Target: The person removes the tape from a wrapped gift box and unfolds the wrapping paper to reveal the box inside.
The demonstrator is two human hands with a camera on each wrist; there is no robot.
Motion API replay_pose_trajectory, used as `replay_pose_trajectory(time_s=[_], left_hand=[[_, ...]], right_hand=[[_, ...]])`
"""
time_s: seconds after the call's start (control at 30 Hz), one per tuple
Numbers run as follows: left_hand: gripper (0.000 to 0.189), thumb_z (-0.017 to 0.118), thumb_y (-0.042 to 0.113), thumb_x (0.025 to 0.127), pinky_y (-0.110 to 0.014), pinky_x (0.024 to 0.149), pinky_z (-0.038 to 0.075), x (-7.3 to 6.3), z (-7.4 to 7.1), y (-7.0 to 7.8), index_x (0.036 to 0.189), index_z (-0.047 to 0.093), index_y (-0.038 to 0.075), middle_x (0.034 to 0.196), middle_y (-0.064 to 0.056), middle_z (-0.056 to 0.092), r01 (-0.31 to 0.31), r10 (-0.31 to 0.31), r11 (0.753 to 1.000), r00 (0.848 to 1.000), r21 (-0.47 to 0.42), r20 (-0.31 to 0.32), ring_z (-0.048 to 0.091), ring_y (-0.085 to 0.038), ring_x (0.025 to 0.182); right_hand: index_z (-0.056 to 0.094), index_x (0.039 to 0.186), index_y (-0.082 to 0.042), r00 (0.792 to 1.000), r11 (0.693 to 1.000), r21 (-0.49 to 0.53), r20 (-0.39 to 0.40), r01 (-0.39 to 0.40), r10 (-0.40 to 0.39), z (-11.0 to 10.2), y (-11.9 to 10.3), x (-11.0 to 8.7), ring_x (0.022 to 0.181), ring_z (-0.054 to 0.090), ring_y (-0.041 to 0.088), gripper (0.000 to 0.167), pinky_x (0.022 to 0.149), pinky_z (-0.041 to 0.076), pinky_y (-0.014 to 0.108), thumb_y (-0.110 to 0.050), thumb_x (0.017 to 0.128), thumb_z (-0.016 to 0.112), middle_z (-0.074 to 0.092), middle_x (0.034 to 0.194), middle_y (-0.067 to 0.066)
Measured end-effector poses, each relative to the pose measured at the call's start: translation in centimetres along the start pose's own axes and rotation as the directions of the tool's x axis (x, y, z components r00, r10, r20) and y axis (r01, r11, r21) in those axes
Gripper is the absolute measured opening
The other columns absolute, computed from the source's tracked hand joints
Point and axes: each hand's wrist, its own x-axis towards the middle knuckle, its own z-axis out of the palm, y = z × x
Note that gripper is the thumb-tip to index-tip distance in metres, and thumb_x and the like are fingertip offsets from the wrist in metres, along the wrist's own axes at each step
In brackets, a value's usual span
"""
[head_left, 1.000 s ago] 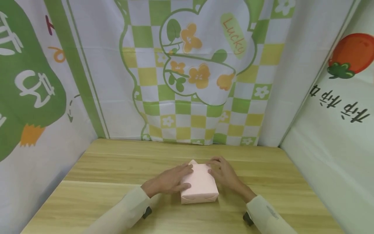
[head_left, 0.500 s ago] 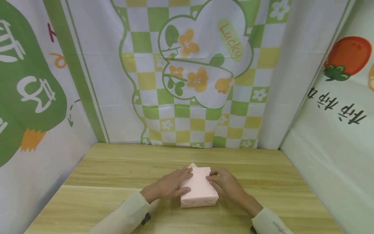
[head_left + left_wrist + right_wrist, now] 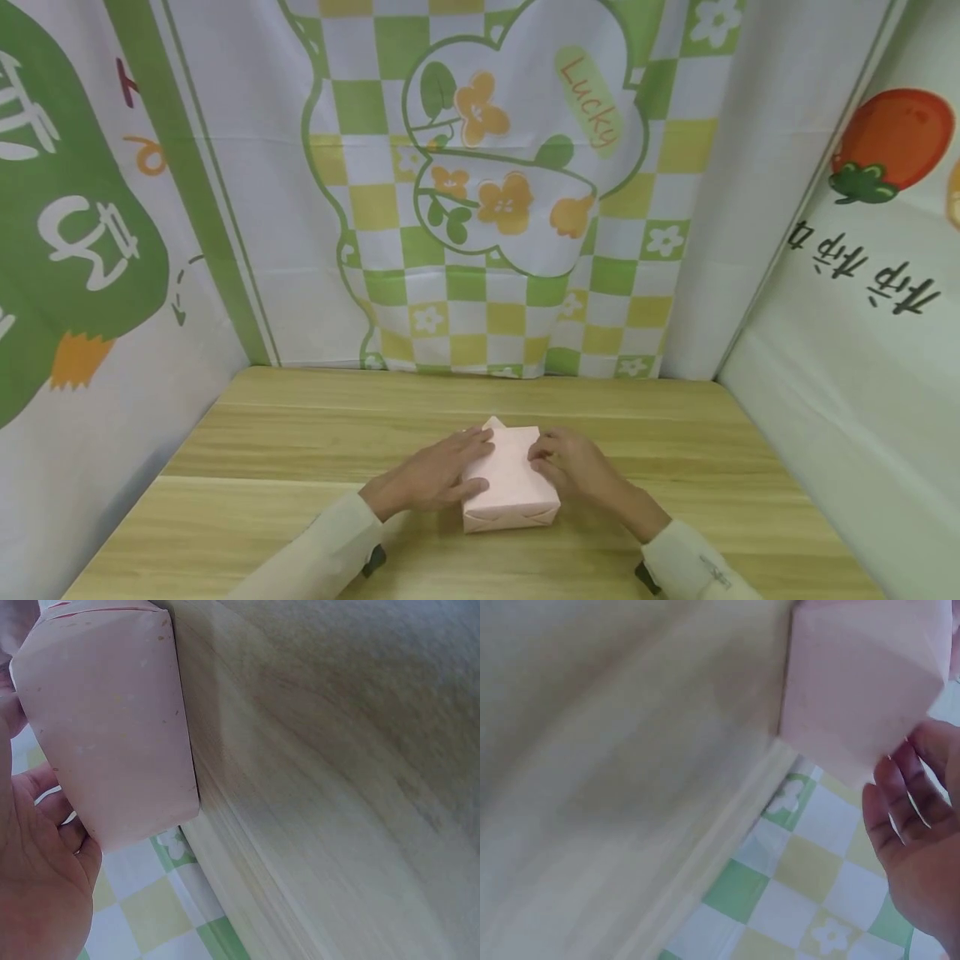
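Observation:
A box wrapped in pale pink paper (image 3: 510, 483) lies flat on the wooden table, with folded creases on its near end. A small pointed paper flap (image 3: 493, 422) sticks out beyond its far end. My left hand (image 3: 431, 473) rests on the box's left side, thumb and fingers spread over the top face. At the right top edge, my right hand (image 3: 581, 471) touches the box with bent fingertips and thumb close together. In the right wrist view, the fingers (image 3: 911, 796) meet the paper's upper edge; whether they pinch it is not clear.
The wooden table (image 3: 300, 433) extends on both sides of the box. A checkered, flowered curtain (image 3: 517, 317) hangs behind its far edge. Printed cloth walls, one with a strawberry (image 3: 892, 142), stand at left and right.
My right hand's fingers have drawn closer together and settled at the box's right edge. The left hand stays on the box. The head view has shifted slightly.

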Motion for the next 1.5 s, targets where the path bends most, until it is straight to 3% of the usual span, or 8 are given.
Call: replay_pose_trajectory(time_s=[0.1, 0.23, 0.3, 0.47, 0.57, 0.87, 1.13, 1.5], left_hand=[[0.057, 0.048, 0.039, 0.103, -0.046, 0.120, 0.028, -0.1, 0.0, 0.0, 0.147, 0.043, 0.004, 0.159, -0.014, 0.033, 0.000, 0.000, 1.000, 1.000, 0.000, 0.001, 0.031, -0.032, 0.148], [0.057, 0.049, 0.039, 0.102, -0.046, 0.120, 0.029, -0.1, 0.0, 0.0, 0.146, 0.043, 0.003, 0.158, -0.014, 0.035, -0.006, 0.006, 1.000, 1.000, -0.006, -0.005, 0.031, -0.033, 0.147], [0.057, 0.049, 0.039, 0.102, -0.047, 0.120, 0.029, -0.1, 0.0, 0.1, 0.146, 0.043, 0.003, 0.158, -0.014, 0.035, -0.005, 0.005, 1.000, 1.000, -0.007, -0.005, 0.031, -0.033, 0.147], [0.057, 0.049, 0.039, 0.102, -0.047, 0.120, 0.028, -0.3, 0.0, 0.1, 0.147, 0.042, 0.004, 0.159, -0.014, 0.033, 0.004, -0.004, 1.000, 1.000, -0.012, -0.005, 0.031, -0.033, 0.147], [0.057, 0.049, 0.039, 0.102, -0.047, 0.120, 0.028, -0.4, 0.0, 0.1, 0.147, 0.042, 0.003, 0.159, -0.014, 0.033, 0.005, -0.005, 1.000, 1.000, -0.016, -0.004, 0.031, -0.033, 0.148], [0.058, 0.047, 0.040, 0.103, -0.047, 0.120, 0.028, -0.3, 0.1, 0.0, 0.148, 0.041, 0.004, 0.160, -0.013, 0.032, 0.009, -0.008, 1.000, 1.000, -0.028, 0.011, 0.029, -0.033, 0.148], [0.058, 0.047, 0.039, 0.103, -0.048, 0.121, 0.027, -0.1, -0.1, -0.1, 0.148, 0.040, 0.004, 0.160, -0.014, 0.031, 0.007, -0.007, 0.999, 1.000, -0.036, 0.003, 0.028, -0.033, 0.149], [0.058, 0.047, 0.039, 0.103, -0.048, 0.121, 0.027, -0.2, -0.1, -0.1, 0.149, 0.040, 0.004, 0.160, -0.013, 0.031, 0.011, -0.011, 0.999, 1.000, -0.045, 0.011, 0.028, -0.033, 0.149]], right_hand=[[0.066, 0.086, -0.014, 0.994, 0.999, -0.004, 0.096, -0.044, 0.044, -0.1, 0.0, 0.7, 0.080, 0.058, 0.009, 0.008, 0.071, 0.054, 0.024, -0.008, 0.090, 0.069, 0.058, 0.085, -0.006], [0.056, 0.088, -0.012, 0.994, 0.998, -0.063, 0.111, 0.029, -0.022, 0.3, 0.2, 0.5, 0.080, 0.044, 0.007, 0.010, 0.067, 0.045, 0.019, -0.007, 0.095, 0.060, 0.046, 0.086, -0.005], [0.053, 0.090, -0.012, 0.994, 1.000, -0.006, 0.107, 0.027, -0.027, 0.5, 0.4, 0.2, 0.081, 0.042, 0.007, 0.010, 0.067, 0.042, 0.019, -0.006, 0.098, 0.056, 0.044, 0.088, -0.005], [0.064, 0.103, -0.011, 0.992, 0.972, 0.221, 0.108, -0.086, 0.063, 0.5, 0.7, -0.1, 0.088, 0.053, 0.008, 0.007, 0.073, 0.050, 0.022, -0.011, 0.098, 0.058, 0.055, 0.096, -0.004], [0.070, 0.096, -0.013, 0.994, 0.953, 0.287, 0.076, -0.102, 0.083, 0.7, 1.0, -0.1, 0.085, 0.056, 0.009, 0.008, 0.071, 0.053, 0.022, -0.008, 0.093, 0.065, 0.059, 0.091, -0.002], [0.059, 0.091, -0.012, 0.998, 0.994, 0.107, 0.062, -0.017, 0.010, 1.2, 1.1, 0.1, 0.083, 0.049, 0.006, 0.008, 0.071, 0.050, 0.024, -0.010, 0.098, 0.057, 0.053, 0.092, -0.004], [0.063, 0.101, -0.005, 1.000, 0.931, 0.366, 0.026, -0.003, -0.007, 0.6, 1.7, -0.4, 0.091, 0.055, 0.015, 0.008, 0.080, 0.052, 0.027, -0.003, 0.096, 0.058, 0.058, 0.098, 0.006], [0.060, 0.087, -0.010, 1.000, 0.928, 0.371, 0.018, -0.030, 0.025, 1.3, 2.1, -0.3, 0.089, 0.049, 0.008, 0.012, 0.077, 0.050, 0.024, -0.005, 0.098, 0.056, 0.054, 0.093, 0.001]])
